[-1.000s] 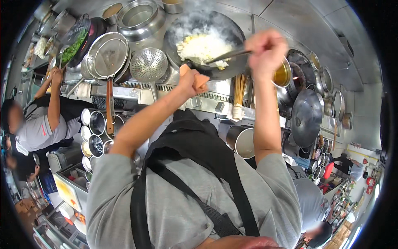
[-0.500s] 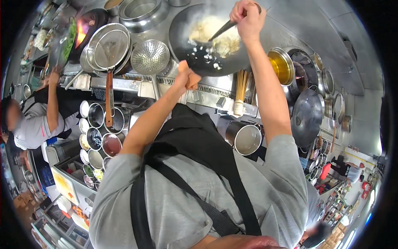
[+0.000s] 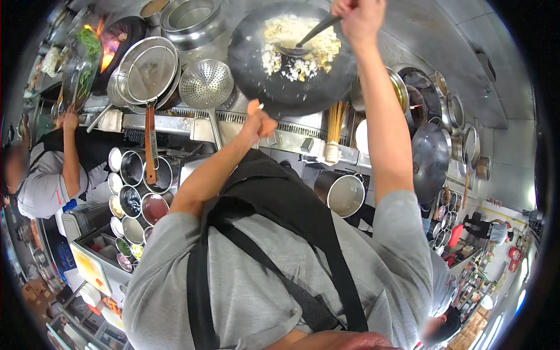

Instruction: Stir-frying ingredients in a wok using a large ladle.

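Observation:
My left hand point(image 3: 251, 125) is closed round a folded orange-brown cloth point(image 3: 268, 127) at the near rim of a black wok point(image 3: 249, 81). Whatever part of the wok lies under that cloth is hidden. High at the right, my right hand point(image 3: 360, 18) grips the dark handle of a ladle point(image 3: 296, 51). Its bowl rests among pale yellow and white pieces, which look like rice and egg point(image 3: 303, 32), in the middle of the wok. White bits lie scattered toward the near side, and light steam hangs over the food.
Left of the wok lie a perforated skimmer point(image 3: 206, 84) and stacked wire strainers point(image 3: 153, 67). A bamboo brush point(image 3: 334, 128) stands at the stove's front edge. Pots of sauces point(image 3: 156, 208) sit lower left. Beyond, a co-worker point(image 3: 49, 172) handles a wok of greens point(image 3: 87, 49) near flames.
The wok has come nearer and slightly left, with my left hand. My right hand has moved up and right, and the ladle's bowl now sits amid more spread-out food. The co-worker's greens have risen.

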The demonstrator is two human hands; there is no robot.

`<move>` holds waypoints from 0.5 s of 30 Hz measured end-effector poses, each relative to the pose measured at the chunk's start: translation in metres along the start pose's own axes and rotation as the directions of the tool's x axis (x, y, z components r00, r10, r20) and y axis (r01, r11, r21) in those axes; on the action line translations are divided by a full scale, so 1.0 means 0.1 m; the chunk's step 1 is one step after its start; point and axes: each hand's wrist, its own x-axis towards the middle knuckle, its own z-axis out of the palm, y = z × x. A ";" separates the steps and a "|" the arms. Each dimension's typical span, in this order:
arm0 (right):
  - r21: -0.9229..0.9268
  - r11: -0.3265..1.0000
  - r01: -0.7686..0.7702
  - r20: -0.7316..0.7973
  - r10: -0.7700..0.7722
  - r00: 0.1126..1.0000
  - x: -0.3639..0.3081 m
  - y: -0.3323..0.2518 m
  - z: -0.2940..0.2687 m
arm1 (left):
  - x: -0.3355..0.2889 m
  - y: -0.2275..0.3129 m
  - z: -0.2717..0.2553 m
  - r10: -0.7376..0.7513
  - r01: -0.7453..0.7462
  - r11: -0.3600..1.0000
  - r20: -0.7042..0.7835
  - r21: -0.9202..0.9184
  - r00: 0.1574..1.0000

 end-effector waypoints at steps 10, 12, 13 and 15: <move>-0.721 0.693 0.002 -0.206 -0.217 0.954 -0.15 -0.83 0.82 | 0.41 0.60 0.54 0.031 -0.028 0.970 0.011 -0.240 0.999; -0.776 0.610 0.156 0.011 -0.235 0.972 -0.03 -1.17 1.07 | 0.53 0.62 0.52 0.035 -0.040 0.974 -0.027 -0.225 0.999; -0.698 0.694 0.176 0.086 -0.163 0.983 0.02 -1.40 1.01 | 0.56 0.64 0.53 0.037 -0.046 0.979 -0.048 -0.197 0.998; -0.610 0.770 0.189 0.167 -0.108 0.980 -0.03 -1.40 0.88 | 0.55 0.67 0.56 0.037 -0.048 0.987 -0.072 -0.152 0.997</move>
